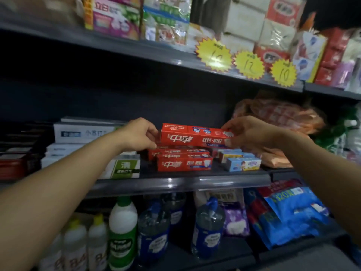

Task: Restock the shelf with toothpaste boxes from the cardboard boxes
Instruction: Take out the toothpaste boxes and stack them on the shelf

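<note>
A long red toothpaste box [195, 136] hangs level over the middle shelf [175, 183]. My left hand [139, 134] grips its left end and my right hand [247, 133] grips its right end. Directly below it lie more red toothpaste boxes [183, 163] stacked on the shelf, the front one facing out. White and green toothpaste boxes [125, 167] sit to their left, with white boxes [84, 133] piled behind. Small blue children's toothpaste boxes [244, 164] sit to the right. No cardboard box is in view.
Orange plastic packs [277, 118] crowd the shelf's right end. The upper shelf carries tissue packs and yellow starburst price tags [214, 54]. Below stand white and green cleaner bottles [122, 231], blue bottles [208, 229] and blue bags [293, 212].
</note>
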### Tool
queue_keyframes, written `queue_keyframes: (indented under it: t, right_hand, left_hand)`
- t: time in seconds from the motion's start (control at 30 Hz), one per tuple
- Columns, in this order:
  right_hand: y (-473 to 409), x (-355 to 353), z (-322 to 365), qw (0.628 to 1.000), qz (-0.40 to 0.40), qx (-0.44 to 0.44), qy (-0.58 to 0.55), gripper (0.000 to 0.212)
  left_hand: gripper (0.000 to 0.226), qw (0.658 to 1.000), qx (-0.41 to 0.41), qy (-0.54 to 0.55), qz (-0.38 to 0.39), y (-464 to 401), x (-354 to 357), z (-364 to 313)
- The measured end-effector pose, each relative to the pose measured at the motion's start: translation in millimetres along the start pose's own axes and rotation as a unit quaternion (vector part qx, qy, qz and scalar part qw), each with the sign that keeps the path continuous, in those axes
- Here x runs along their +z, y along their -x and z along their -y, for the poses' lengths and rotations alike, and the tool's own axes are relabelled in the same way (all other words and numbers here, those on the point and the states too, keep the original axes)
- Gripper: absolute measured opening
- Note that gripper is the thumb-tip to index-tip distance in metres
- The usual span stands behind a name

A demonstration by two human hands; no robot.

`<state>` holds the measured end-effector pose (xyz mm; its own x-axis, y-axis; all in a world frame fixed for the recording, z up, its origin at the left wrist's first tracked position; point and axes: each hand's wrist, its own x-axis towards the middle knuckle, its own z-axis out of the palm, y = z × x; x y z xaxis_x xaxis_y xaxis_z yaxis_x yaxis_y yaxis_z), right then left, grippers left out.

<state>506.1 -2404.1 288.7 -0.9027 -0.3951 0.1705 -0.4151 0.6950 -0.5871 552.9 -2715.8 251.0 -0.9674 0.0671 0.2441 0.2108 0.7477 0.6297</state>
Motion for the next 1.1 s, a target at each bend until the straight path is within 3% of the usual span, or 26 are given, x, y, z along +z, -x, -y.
queue_keyframes:
  t: [0.33,0.47,0.6,0.77,1.0,1.1]
  right_hand:
    - [-71.9,-9.5,-25.9,0.992,0.089,-0.012,-0.09,0.039]
    - [-108.3,-17.6,-51.2,0.982,0.125,-0.028,-0.142,0.022]
    - [-136.3,-23.9,-63.8,0.973,0.166,-0.009,-0.159,0.041]
    - [-153.8,-10.6,-70.1,0.961,0.144,0.019,-0.234,0.057]
    - [-168.8,12.4,-78.6,0.946,0.147,0.082,-0.276,0.06]
    - [-178.9,16.0,-76.9,0.951,0.133,0.097,-0.261,0.05]
  left_hand:
    - [0.038,0.994,-0.055,0.044,-0.077,-30.8,8.7,-1.3]
    - [0.044,0.989,-0.09,0.037,-0.111,-46.3,15.5,-12.9]
    - [0.053,0.983,-0.132,0.018,-0.127,-56.9,13.2,-17.2]
    - [0.05,0.98,-0.154,-0.003,-0.127,-65.5,15.6,-7.0]
    - [0.051,0.983,-0.153,-0.012,-0.102,-81.2,15.3,17.2]
    - [0.049,0.983,-0.148,-0.012,-0.104,-88.1,12.2,22.5]
